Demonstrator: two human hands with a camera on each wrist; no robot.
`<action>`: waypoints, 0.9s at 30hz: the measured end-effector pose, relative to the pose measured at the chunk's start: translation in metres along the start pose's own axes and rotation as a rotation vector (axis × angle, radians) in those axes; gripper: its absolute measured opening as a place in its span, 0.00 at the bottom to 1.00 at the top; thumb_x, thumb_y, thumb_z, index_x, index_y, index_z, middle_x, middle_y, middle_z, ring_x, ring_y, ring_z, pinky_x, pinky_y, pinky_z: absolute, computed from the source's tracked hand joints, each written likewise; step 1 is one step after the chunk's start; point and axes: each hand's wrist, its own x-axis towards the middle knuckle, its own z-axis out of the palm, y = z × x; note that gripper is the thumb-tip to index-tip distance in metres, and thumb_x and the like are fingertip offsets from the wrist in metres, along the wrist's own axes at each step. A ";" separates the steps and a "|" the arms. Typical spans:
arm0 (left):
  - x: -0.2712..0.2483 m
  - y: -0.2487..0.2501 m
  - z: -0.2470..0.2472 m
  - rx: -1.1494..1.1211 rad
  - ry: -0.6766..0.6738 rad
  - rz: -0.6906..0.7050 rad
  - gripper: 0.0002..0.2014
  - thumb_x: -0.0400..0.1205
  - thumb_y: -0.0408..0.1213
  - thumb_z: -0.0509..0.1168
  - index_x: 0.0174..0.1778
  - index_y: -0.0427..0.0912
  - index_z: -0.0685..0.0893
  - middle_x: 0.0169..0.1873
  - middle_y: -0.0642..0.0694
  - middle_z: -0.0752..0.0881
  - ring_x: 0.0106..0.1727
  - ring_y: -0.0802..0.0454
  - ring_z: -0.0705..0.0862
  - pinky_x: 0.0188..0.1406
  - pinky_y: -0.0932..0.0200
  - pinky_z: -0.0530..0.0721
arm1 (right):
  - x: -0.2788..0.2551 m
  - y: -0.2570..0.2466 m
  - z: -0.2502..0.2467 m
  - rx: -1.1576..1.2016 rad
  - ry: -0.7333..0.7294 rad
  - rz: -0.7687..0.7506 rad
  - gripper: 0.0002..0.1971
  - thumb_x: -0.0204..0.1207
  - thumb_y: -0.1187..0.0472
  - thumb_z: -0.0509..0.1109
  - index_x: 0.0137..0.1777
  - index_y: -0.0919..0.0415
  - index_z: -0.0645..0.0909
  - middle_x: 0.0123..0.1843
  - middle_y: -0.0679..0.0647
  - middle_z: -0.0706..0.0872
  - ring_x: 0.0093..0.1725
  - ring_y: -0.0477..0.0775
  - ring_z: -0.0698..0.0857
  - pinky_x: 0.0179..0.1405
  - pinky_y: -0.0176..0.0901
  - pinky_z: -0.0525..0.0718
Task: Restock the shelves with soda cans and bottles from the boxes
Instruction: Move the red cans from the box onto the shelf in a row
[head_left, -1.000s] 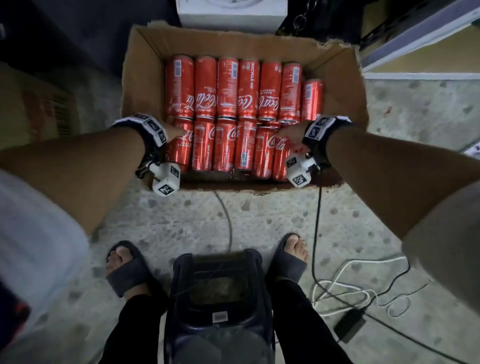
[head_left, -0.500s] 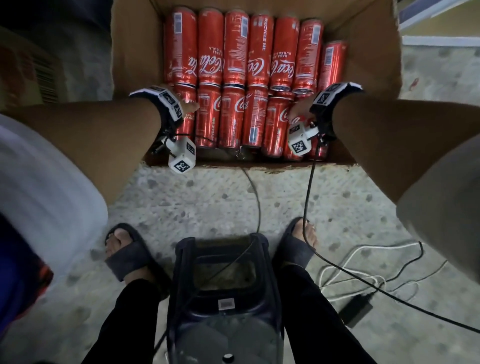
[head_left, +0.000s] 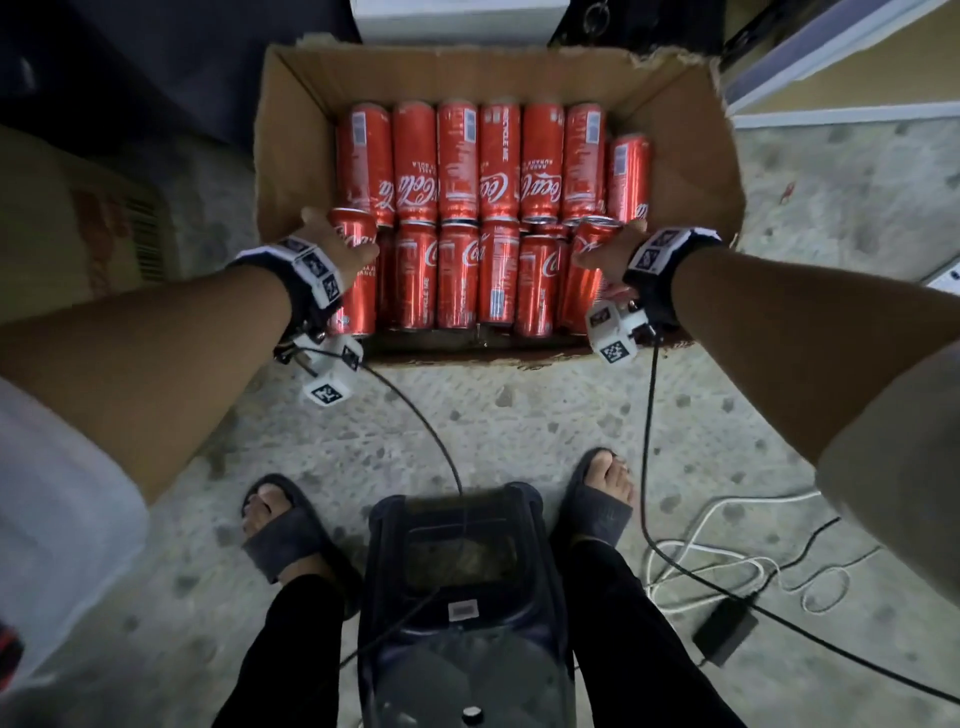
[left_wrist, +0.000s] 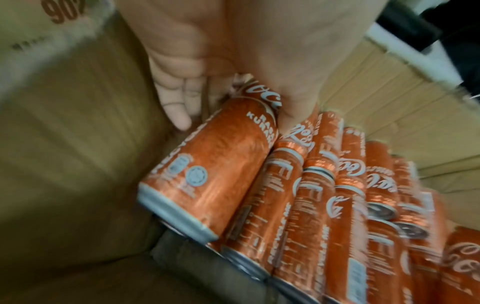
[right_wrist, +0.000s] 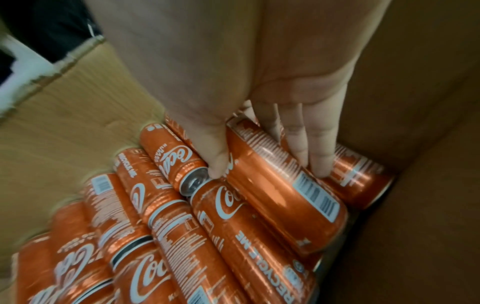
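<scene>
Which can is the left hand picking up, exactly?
Find the open cardboard box on the floor, full of red Coca-Cola cans lying flat. In the near row, the leftmost can is the one; unlike its neighbours, its far end is tilted up, in the left hand's grip.

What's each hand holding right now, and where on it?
Left hand grips the leftmost near-row can around its upper body. Right hand grips the rightmost near-row can likewise, near the top.
</scene>
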 end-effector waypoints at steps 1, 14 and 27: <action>-0.011 0.000 -0.008 -0.028 0.015 0.011 0.47 0.83 0.59 0.67 0.87 0.33 0.52 0.79 0.29 0.71 0.77 0.30 0.74 0.75 0.41 0.75 | -0.008 0.000 -0.006 0.049 0.027 -0.011 0.42 0.74 0.43 0.78 0.80 0.61 0.65 0.68 0.58 0.81 0.63 0.64 0.86 0.65 0.62 0.85; -0.247 -0.036 -0.090 -0.430 0.107 0.295 0.24 0.82 0.48 0.73 0.67 0.48 0.70 0.48 0.53 0.82 0.48 0.50 0.81 0.53 0.56 0.74 | -0.218 0.051 -0.030 0.476 0.283 -0.304 0.23 0.71 0.48 0.78 0.62 0.47 0.74 0.50 0.45 0.88 0.51 0.51 0.87 0.56 0.52 0.83; -0.447 -0.096 -0.228 -0.573 0.043 0.223 0.28 0.62 0.59 0.76 0.54 0.50 0.81 0.37 0.50 0.89 0.39 0.52 0.89 0.44 0.62 0.85 | -0.469 0.035 -0.061 0.468 0.051 -0.479 0.23 0.59 0.42 0.84 0.53 0.44 0.85 0.45 0.45 0.92 0.46 0.52 0.91 0.57 0.57 0.88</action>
